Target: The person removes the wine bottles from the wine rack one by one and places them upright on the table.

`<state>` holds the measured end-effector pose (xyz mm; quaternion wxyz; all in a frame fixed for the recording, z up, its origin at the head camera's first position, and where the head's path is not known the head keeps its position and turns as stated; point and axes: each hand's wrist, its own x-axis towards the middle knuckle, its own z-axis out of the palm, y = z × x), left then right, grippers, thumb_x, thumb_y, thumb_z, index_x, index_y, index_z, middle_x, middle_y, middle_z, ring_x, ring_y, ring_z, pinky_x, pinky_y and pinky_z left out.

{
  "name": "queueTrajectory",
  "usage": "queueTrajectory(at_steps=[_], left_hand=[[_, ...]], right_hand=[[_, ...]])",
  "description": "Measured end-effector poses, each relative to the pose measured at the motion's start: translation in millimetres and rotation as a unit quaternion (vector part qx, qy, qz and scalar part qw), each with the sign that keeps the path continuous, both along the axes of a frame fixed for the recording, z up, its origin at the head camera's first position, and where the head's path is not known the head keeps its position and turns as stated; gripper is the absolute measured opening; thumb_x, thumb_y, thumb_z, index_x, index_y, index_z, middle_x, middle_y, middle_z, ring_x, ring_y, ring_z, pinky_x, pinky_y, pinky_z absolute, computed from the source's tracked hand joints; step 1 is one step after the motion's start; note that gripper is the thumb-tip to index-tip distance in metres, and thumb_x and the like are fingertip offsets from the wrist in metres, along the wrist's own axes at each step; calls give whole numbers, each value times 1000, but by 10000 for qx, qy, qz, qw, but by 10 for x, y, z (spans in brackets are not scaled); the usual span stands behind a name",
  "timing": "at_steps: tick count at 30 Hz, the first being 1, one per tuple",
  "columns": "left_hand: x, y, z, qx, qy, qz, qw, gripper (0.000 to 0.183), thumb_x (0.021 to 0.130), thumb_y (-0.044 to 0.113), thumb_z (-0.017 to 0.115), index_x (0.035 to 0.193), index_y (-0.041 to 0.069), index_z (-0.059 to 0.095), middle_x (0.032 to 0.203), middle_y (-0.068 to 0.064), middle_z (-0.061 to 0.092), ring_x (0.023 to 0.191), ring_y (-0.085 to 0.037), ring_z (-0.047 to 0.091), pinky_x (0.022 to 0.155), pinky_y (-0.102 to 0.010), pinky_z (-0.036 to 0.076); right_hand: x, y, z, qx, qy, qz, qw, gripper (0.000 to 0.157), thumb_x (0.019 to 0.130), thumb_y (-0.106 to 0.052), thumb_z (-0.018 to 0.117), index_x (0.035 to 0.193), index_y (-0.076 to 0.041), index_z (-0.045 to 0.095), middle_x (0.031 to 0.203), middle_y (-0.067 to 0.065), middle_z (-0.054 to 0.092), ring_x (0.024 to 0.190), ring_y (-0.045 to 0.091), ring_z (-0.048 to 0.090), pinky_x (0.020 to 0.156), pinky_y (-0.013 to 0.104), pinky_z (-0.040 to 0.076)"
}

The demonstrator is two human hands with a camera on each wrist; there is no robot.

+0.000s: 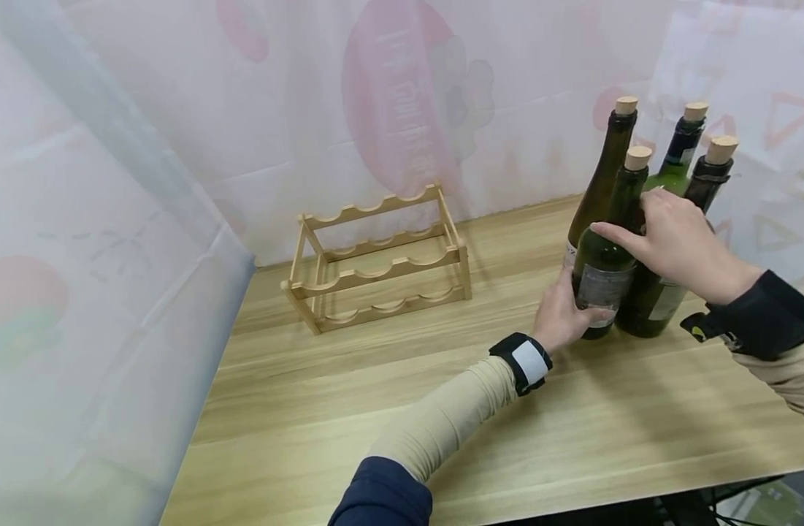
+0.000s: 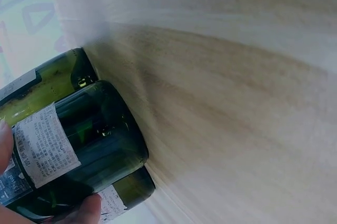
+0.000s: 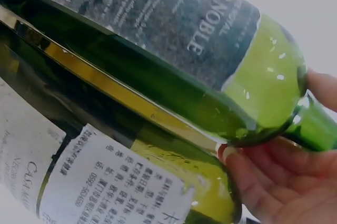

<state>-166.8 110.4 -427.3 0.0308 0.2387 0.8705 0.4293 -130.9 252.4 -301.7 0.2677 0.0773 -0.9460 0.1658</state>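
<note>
Several corked green wine bottles stand upright in a tight group at the right of the head view. My left hand (image 1: 561,310) grips the front-left wine bottle (image 1: 602,252) low down, around its label. Higher up, my right hand (image 1: 680,237) holds the same bottle at the shoulder, thumb in front and fingers reaching behind, partly hidden. In the left wrist view, the held bottle (image 2: 105,134) has its base close to the tabletop. The right wrist view shows its dark label (image 3: 174,29) and my right fingers (image 3: 263,176) between it and a neighbouring bottle (image 3: 210,182).
A light wooden wine rack (image 1: 375,276) with scalloped rails stands at the back left of the wooden table (image 1: 296,438). Other corked bottles (image 1: 592,197) crowd behind and beside the held one. Printed white sheeting (image 1: 296,109) hangs along the back and left.
</note>
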Motion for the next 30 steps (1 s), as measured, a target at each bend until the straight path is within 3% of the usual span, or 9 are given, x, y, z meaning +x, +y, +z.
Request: queueTrajectory(at_steps=[9, 15, 21, 26, 30], left_hand=[[12, 48, -8, 83, -13, -44, 10000, 67, 75, 29, 84, 129, 19, 47, 117, 7, 63, 103, -2, 60, 81, -13, 48], [-44, 61, -34, 137, -86, 22, 9999, 66, 75, 30, 83, 130, 20, 47, 119, 8, 62, 105, -2, 60, 83, -14, 48], [-127, 15, -62, 226, -209, -82, 9995, 69, 75, 32, 83, 132, 21, 44, 120, 8, 61, 104, -2, 58, 82, -14, 48], [-106, -41, -62, 285, -381, -222, 9986, 71, 75, 32, 83, 133, 22, 43, 121, 8, 59, 104, -1, 57, 82, -14, 48], [-79, -130, -60, 253, -325, -318, 9986, 64, 82, 30, 77, 136, 19, 44, 128, 5, 58, 114, -6, 57, 89, -17, 48]], right_hand=[[169, -25, -119, 499, 1204, -21, 9915, 35, 82, -20, 75, 70, 6, 55, 64, 17, 50, 58, 31, 48, 50, 39, 36], [189, -58, -185, 476, 1412, 273, 9885, 27, 81, -12, 72, 63, -4, 54, 59, 7, 48, 54, 19, 42, 49, 30, 31], [153, -186, -360, 403, 1866, 824, 9781, 15, 80, -7, 66, 68, -1, 59, 61, 8, 53, 53, 17, 47, 47, 30, 35], [155, -257, -512, 313, 1979, 1033, 9743, 12, 80, -6, 64, 71, -1, 60, 65, 8, 56, 54, 16, 49, 49, 31, 38], [156, -305, -601, 202, 2150, 1286, 9679, 16, 84, -11, 60, 71, -2, 60, 66, 7, 58, 54, 15, 50, 49, 30, 39]])
